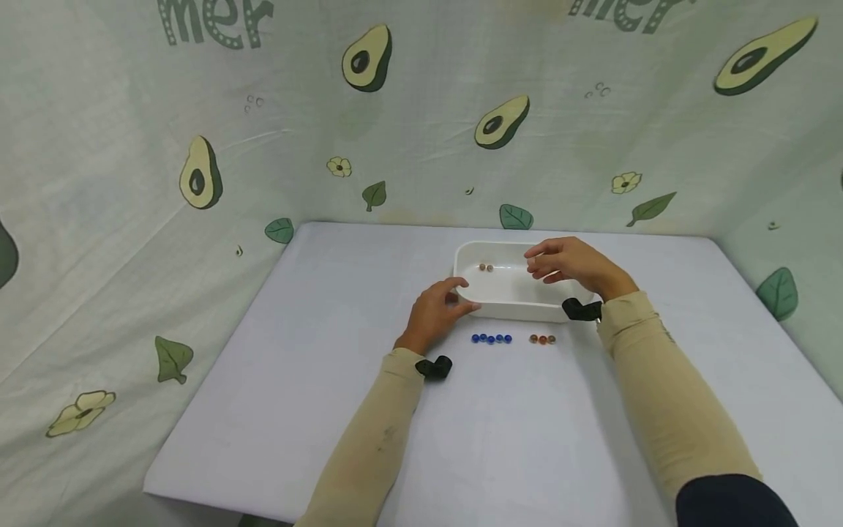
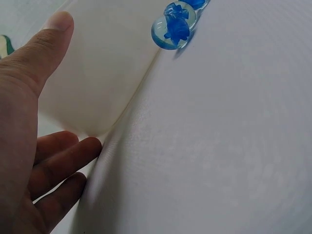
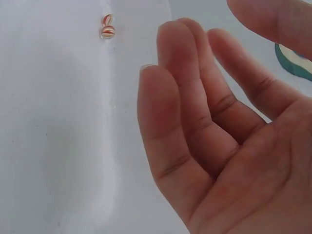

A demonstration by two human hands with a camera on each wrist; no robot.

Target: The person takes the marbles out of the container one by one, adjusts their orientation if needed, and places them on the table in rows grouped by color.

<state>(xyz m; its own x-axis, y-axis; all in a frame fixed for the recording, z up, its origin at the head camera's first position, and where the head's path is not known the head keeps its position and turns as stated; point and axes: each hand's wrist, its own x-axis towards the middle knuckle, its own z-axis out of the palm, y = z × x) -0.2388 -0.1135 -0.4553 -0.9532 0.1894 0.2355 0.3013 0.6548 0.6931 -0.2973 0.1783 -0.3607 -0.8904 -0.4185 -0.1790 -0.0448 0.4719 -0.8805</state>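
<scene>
A white rectangular tray (image 1: 516,312) sits toward the back of the table. My left hand (image 1: 435,313) holds its near left corner, thumb along the front wall and fingers around the side. Inside the tray, two orange-striped clear marbles (image 1: 486,268) lie side by side near the back left; they also show as small striped marbles (image 3: 107,27) in the right wrist view. My right hand (image 1: 571,265) hovers over the tray's right part, fingers loosely bent and palm bare. In front of the tray lie a row of several blue marbles (image 1: 491,339) and three orange-brown marbles (image 1: 543,339).
A white cloth covers the table (image 1: 316,380). Behind it and at the sides hangs a pale green curtain (image 1: 421,132) printed with avocados and leaves. Each wrist carries a black camera mount, such as the left mount (image 1: 435,367).
</scene>
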